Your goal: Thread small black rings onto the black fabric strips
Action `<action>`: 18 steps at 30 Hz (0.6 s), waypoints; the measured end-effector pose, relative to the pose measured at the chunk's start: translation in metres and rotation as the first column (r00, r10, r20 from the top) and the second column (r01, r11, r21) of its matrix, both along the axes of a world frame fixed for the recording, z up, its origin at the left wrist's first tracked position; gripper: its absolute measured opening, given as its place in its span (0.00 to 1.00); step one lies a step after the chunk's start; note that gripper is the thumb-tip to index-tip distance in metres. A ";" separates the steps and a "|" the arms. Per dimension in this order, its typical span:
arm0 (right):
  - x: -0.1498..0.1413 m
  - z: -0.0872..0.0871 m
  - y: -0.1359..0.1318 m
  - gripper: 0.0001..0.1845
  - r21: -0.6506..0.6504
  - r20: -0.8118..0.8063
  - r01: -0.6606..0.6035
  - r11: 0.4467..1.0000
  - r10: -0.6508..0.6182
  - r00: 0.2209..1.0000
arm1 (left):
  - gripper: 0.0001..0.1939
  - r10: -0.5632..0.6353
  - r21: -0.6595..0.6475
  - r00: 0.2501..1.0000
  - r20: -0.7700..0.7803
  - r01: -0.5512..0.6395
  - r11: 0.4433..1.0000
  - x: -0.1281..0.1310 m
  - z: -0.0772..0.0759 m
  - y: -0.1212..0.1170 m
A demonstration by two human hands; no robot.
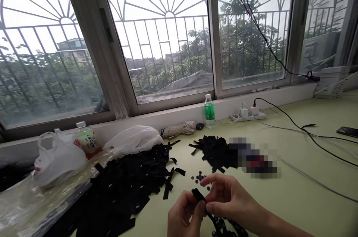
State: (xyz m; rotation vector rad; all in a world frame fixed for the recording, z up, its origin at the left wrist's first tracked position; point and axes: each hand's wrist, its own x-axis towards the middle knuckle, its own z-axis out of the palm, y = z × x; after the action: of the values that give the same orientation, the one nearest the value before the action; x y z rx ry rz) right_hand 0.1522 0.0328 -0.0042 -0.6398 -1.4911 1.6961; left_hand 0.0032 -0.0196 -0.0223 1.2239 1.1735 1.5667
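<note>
My left hand (pixel 188 212) pinches a narrow black fabric strip (pixel 198 195) between thumb and fingers, near its upper end. My right hand (pixel 233 196) is closed at the strip's right side, its thumb pressed against it and its index finger curved above. The strip's lower part runs down between the hands. Just beyond the fingers, several small dark round discs with central holes, like snap buttons (pixel 200 176), lie on the table. More black round pieces (pixel 223 226) lie below my right hand, partly hidden by it.
A large heap of black strips (pixel 123 185) covers the left side; a smaller heap (pixel 214 151) lies ahead. Along the window are a plastic bag (pixel 60 160), a drink bottle (pixel 87 140), a green-labelled bottle (pixel 209 112) and a power strip (pixel 248 116). Cables (pixel 293 121) cross the right side.
</note>
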 end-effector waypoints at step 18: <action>0.012 0.005 0.013 0.20 0.165 0.094 0.278 0.946 -0.296 0.951 | 0.15 0.240 0.020 0.966 -0.095 -0.240 0.971 -0.006 0.011 0.004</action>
State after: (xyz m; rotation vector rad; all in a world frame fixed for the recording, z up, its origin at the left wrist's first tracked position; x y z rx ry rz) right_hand 0.1645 0.0457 0.0003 -0.8433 -1.5075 1.3301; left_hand -0.0033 -0.0154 -0.0115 1.2100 1.4232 1.7052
